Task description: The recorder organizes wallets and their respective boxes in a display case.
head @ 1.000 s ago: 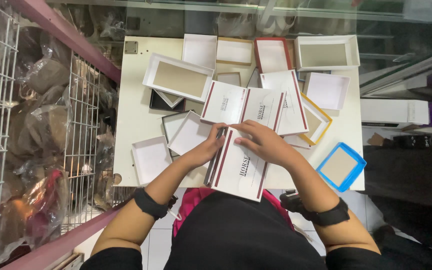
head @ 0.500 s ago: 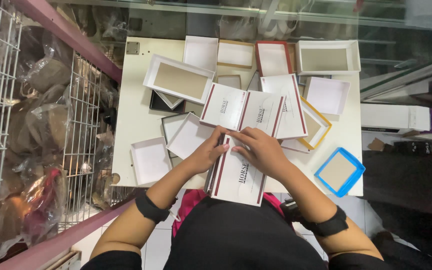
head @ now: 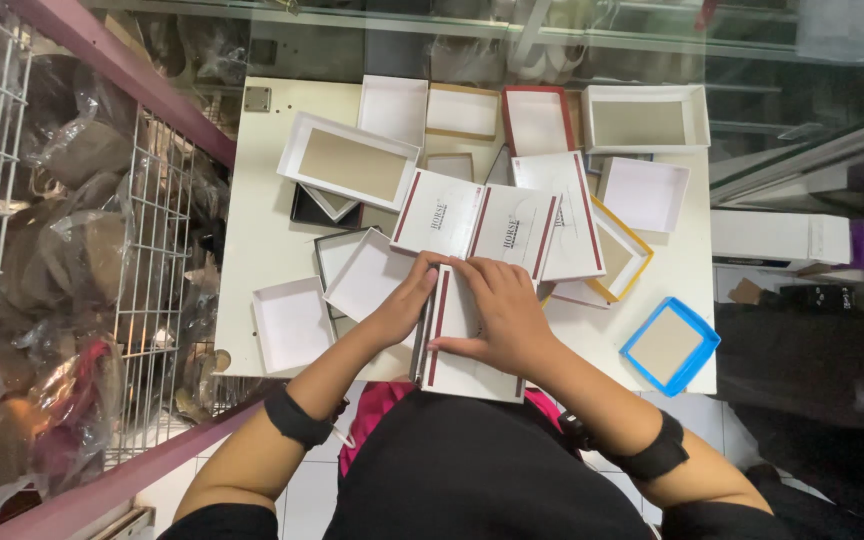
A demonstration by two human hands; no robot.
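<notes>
A white surface (head: 252,210) carries many open boxes and lids. At its near edge lies a white box with maroon stripes (head: 462,345). The right hand (head: 502,310) presses flat on it; the left hand (head: 407,300) grips its left side.

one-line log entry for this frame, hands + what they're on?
left hand: at left edge of white box lid | right hand: flat on lid | lid: at table near edge | blue tray: apart, right
</notes>
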